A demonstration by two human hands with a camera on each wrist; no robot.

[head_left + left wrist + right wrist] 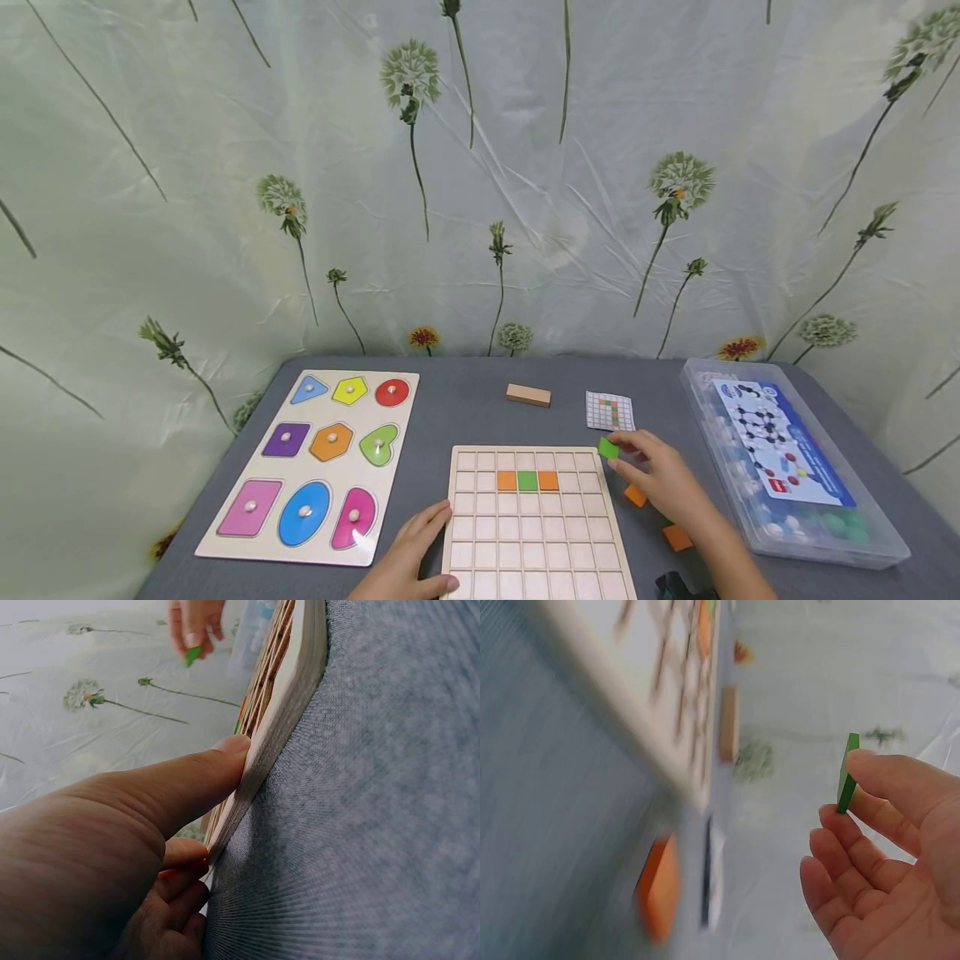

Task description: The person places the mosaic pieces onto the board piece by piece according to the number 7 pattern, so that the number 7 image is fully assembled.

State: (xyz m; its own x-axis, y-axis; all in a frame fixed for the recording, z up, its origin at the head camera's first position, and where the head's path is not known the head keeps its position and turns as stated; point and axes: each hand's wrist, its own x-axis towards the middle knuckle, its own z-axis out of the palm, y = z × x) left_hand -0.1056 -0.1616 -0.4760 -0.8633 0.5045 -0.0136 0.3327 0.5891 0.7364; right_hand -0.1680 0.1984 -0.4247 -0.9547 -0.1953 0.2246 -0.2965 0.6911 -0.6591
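A wooden grid board lies on the grey table, with an orange, a green and an orange tile in its second row. My right hand pinches a small green square tile between thumb and forefinger just off the board's top right corner. My left hand rests against the board's left edge, its thumb pressed to the rim. Two loose orange tiles lie right of the board. A small pattern card lies behind my right hand.
A shape puzzle board with pegged coloured pieces sits at the left. A wooden block lies at the back centre. A clear plastic box with a printed lid stands at the right. A flowered curtain hangs behind the table.
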